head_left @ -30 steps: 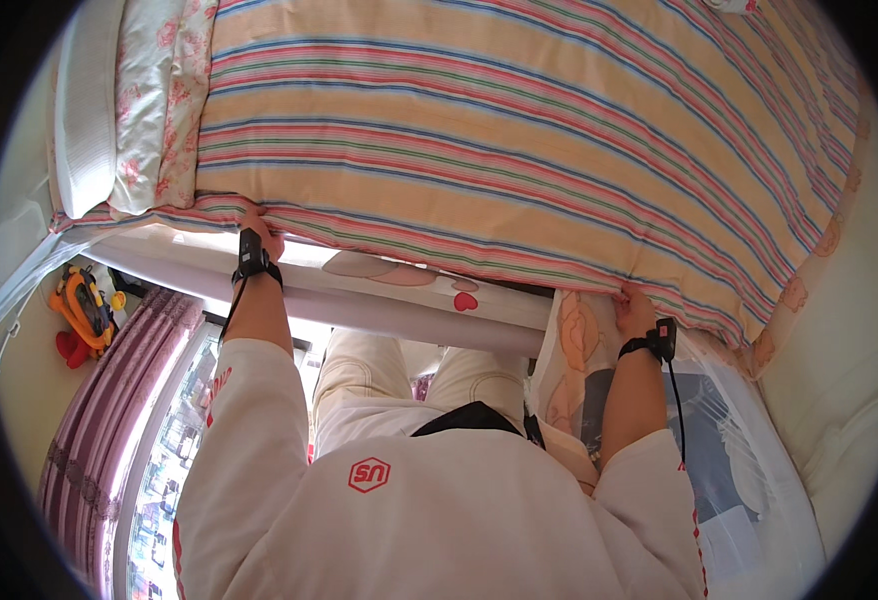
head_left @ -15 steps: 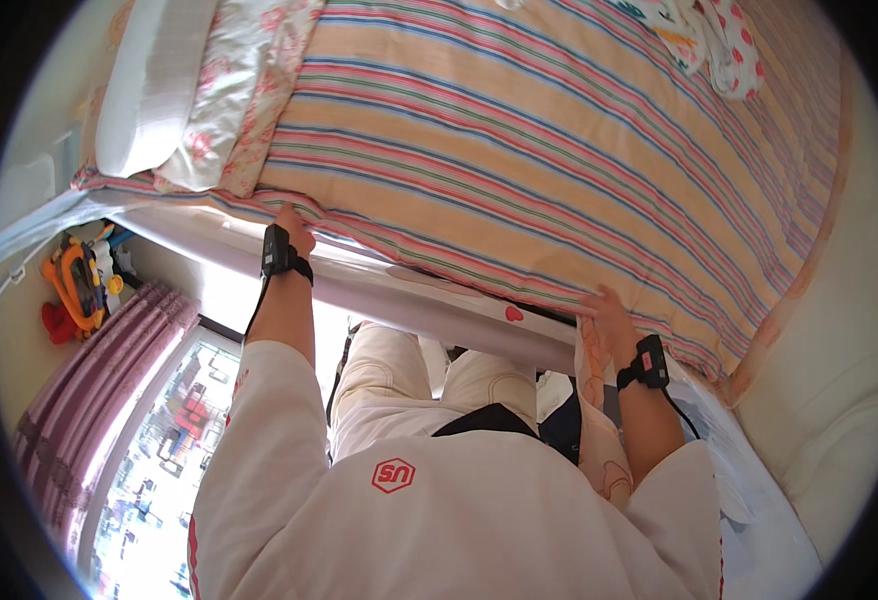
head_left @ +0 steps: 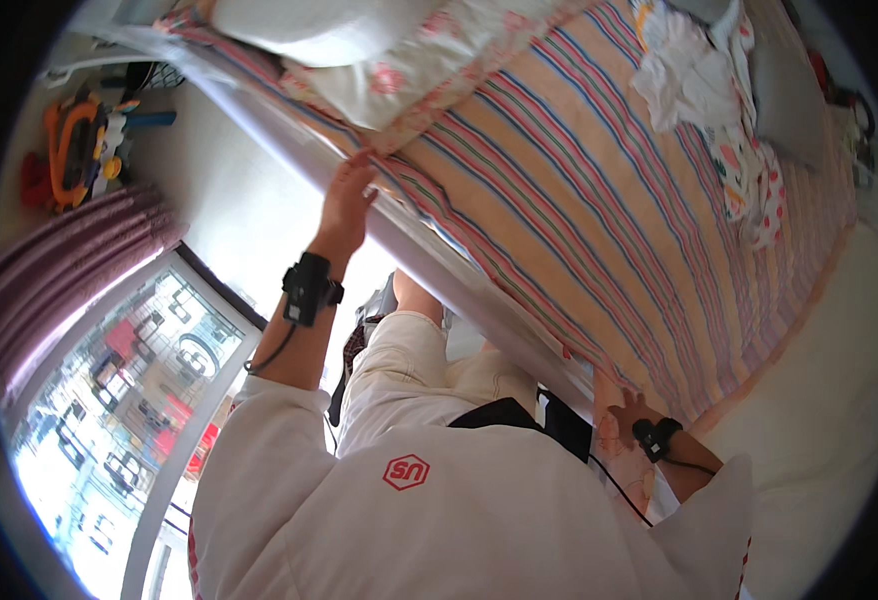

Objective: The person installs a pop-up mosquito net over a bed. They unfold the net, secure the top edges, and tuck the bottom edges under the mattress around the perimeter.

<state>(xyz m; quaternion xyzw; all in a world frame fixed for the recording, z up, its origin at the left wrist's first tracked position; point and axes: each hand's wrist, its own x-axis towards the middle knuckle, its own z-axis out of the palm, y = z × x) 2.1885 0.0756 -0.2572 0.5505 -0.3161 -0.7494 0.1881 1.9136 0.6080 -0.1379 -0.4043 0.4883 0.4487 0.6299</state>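
Observation:
A striped bed sheet (head_left: 519, 190) in peach, pink, blue and green covers the bed, its near edge bunched along the bed's side. At that edge, beside the floral pillow (head_left: 404, 80), my left hand (head_left: 344, 200) rests with its fingers stretched out, nothing seen in them. Over at the sheet's near right corner, my right hand (head_left: 635, 410) lies with fingers spread against a pale pink patterned cloth (head_left: 614, 440) that hangs down the side. Each wrist wears a black strapped device. Part of the right palm is hidden.
A white pillow (head_left: 309, 30) lies beyond the floral one. Crumpled white printed clothes (head_left: 709, 110) and a grey cushion (head_left: 784, 100) are on the far right of the bed. Leftward are a purple curtain (head_left: 79, 250), a glass door (head_left: 149, 370) and an orange toy (head_left: 69, 150).
The view has turned, so the bed edge now slopes down to the right. My right hand has moved from the sheet's edge onto the pink cloth; my left hand's fingers have straightened.

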